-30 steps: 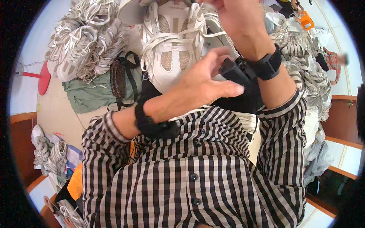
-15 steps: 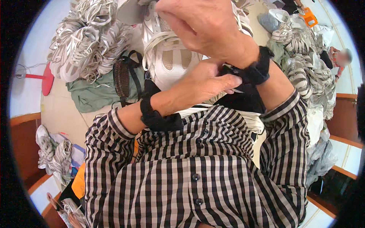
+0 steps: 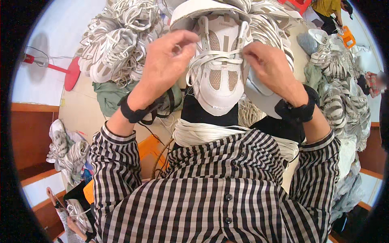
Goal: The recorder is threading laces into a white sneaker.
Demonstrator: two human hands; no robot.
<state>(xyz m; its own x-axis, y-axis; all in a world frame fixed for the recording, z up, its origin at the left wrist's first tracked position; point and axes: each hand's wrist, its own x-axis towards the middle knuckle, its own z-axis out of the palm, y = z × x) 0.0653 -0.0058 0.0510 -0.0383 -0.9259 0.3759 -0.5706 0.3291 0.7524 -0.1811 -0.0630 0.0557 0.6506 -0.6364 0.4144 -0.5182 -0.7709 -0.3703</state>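
Note:
A white and beige shoe upper lies toe toward me over black cloth, with a flat white shoelace across its front. My left hand hovers by its left side, fingers bent and thumb apart, with nothing plainly in it. On the other side my right hand pinches the lace at the eyelet edge. A smooth pale grey piece shows below that hand, partly covered. On my lap rests a bundle of white laces. Black bands circle both wrists.
Heaped shoe uppers lie at the far left by green cloth, with more piled at right. A red round-based stand stands left. An orange stool is beside my lap. Other people work at lower left and far right.
My hands were together at my right wristband, left fingers on it. They have parted to either side of the shoe upper, and the right now grips its lace. The view has shifted.

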